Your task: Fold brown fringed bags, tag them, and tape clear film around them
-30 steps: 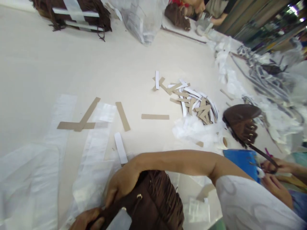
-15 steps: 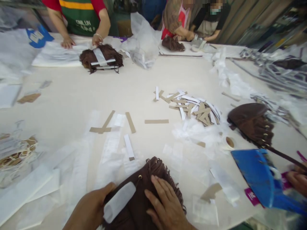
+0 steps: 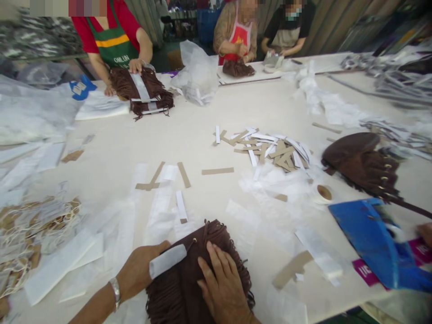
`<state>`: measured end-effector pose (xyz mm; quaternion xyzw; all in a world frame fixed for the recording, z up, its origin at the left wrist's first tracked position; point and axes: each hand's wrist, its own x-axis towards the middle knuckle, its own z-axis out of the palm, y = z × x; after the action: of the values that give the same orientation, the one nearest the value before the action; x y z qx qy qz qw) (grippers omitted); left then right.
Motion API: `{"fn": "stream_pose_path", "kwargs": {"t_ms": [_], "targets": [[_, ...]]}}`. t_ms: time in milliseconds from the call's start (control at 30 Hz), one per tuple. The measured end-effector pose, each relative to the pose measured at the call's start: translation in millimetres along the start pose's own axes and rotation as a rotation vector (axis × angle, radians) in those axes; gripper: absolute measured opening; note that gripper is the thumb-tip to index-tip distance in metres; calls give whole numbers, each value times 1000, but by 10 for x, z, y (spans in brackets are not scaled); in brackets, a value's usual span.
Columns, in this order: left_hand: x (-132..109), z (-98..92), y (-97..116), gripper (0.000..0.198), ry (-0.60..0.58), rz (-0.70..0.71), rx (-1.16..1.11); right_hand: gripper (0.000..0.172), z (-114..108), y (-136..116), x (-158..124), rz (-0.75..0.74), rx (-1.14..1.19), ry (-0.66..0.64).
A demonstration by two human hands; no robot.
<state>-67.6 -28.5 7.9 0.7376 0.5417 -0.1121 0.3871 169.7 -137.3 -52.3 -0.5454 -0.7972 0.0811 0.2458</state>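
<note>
A brown fringed suede bag point(image 3: 189, 288) lies on the white table point(image 3: 189, 135) right in front of me. My right hand point(image 3: 221, 288) rests flat on it, fingers stretched out. My left hand point(image 3: 141, 270) sits at the bag's left edge, thumb and fingers pinching a white padded strip point(image 3: 168, 260) that lies across the bag's top corner.
Cardboard and white paper strips point(image 3: 270, 150) are heaped mid-table. A second brown fringed bag point(image 3: 362, 164) and a blue bag point(image 3: 371, 243) lie at the right. Plastic sheets and netting point(image 3: 37, 225) cover the left. Three people work at the far side, one handling a wrapped brown bag point(image 3: 141, 90).
My view has lifted, showing the people across the table. My right arm, which crossed over the bag, has pulled back; that hand now lies flat on the bag. The left hand holds the white strip.
</note>
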Motion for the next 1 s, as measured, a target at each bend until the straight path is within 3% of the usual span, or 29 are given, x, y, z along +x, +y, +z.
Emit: {"fn": "stream_pose_path", "kwargs": {"t_ms": [133,233,333,400,467,533,700,833,1000], "targets": [[106,-261,-23,42,-59,115,-325,41,-324,429,207,137,223,-7],[312,-369,124,45,-101,222,-455,47,-479,803,494,301,424,-80],[433,-293,356,34,-176,319,-358,55,-535,994,740,259,614,-300],[391,-150,499,29,-106,292,-162,60,-587,1037,837,188,632,-427],[273,25,620,35,18,271,56,62,-678,1066,910,150,601,-541],[143,182,718,41,108,354,215,59,-788,1099,1007,147,557,-631],[26,379,817,38,233,574,353,38,-898,1039,1472,125,531,-747],[60,430,799,34,283,604,342,29,-714,767,1904,-17,536,-1041],[70,467,773,27,394,633,313,18,-326,482,2141,-267,215,-1353]]}}
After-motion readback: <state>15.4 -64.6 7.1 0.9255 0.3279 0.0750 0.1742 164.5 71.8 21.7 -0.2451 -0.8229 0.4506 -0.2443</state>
